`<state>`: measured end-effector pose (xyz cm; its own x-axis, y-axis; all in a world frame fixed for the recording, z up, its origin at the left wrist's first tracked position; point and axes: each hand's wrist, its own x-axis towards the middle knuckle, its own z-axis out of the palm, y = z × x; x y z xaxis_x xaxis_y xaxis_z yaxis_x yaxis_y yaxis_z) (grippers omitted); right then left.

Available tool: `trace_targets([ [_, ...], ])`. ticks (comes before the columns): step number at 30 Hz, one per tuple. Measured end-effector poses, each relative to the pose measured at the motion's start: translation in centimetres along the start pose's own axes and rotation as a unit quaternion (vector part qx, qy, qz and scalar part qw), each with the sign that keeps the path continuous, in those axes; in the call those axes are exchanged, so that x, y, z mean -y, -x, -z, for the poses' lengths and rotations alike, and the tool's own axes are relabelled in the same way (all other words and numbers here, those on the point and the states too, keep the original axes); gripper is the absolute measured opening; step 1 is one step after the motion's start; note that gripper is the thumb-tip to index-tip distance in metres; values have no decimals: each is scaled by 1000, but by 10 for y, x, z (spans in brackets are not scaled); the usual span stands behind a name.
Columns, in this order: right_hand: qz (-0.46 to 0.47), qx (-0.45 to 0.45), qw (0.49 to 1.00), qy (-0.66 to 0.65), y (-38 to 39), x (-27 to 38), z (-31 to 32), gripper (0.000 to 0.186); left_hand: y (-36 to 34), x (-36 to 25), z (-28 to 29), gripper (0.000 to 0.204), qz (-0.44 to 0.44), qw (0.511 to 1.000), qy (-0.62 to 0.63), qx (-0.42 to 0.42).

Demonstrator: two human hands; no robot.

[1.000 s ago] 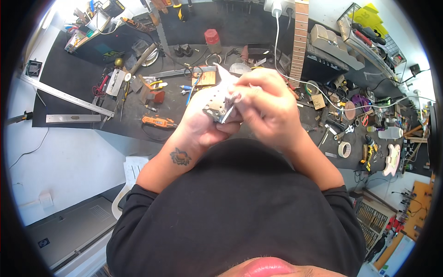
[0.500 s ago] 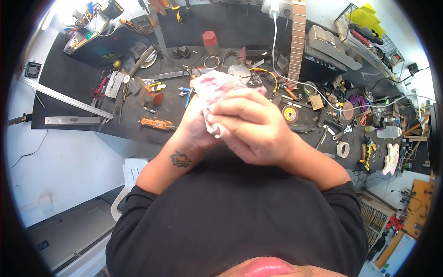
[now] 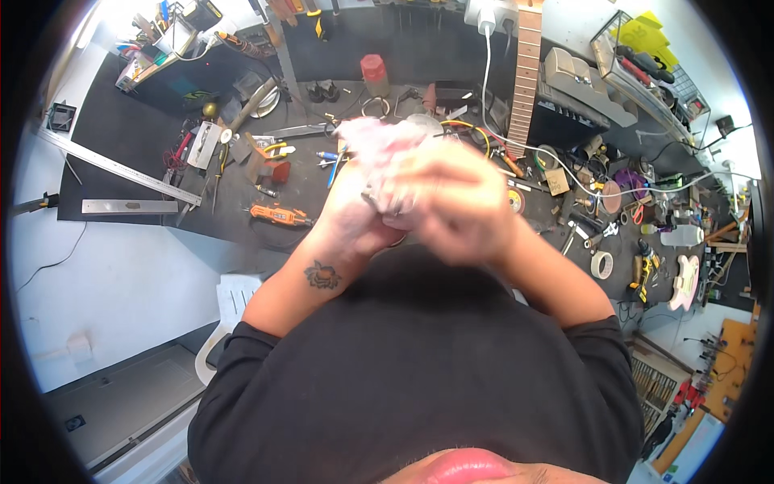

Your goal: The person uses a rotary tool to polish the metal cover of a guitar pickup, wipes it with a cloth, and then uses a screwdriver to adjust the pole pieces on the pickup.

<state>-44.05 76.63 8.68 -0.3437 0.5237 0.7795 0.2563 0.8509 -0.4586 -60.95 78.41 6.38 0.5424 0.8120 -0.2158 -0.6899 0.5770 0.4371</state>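
A crumpled white rag with pink-red stains is bunched up in front of my chest, above the workbench. My left hand is closed around it from below, palm turned up. Over the rag, my right hand is curled with its fingers pressed into the cloth; motion blurs it. Whether anything lies inside the folds is hidden.
On the dark workbench lie an orange rotary tool, a steel ruler and a red-capped bottle. A guitar neck stands at the back. To the right are a tape roll and a yellow-black drill.
My right hand has shifted slightly over the rag and is now blurred by motion. The rag's folds have changed shape, while my left hand stays under it.
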Motion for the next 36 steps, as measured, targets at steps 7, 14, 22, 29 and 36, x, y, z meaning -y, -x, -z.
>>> trace_targets([
  [7, -21, -17, 999, 33, 18, -7, 7, 10, 2, 4, -15, 19, 23, 991, -43, -125],
  [14, -444, -161, 842, -259, 29, -13, 26, 19, 1, 0, 18, 22, 120, 993, 10, 11],
  [22, -424, -61, 850, -306, 17, -3, 20, 18, 6, -1, 12, 24, 151, 988, -16, 7],
  [29, -503, 25, 778, -376, 18, -15, 43, 16, 15, 0, -6, 22, 150, 978, -122, -78],
  [36, -546, 111, 787, -266, 11, -14, 40, 14, 15, 5, -9, 25, 106, 978, -161, 81],
])
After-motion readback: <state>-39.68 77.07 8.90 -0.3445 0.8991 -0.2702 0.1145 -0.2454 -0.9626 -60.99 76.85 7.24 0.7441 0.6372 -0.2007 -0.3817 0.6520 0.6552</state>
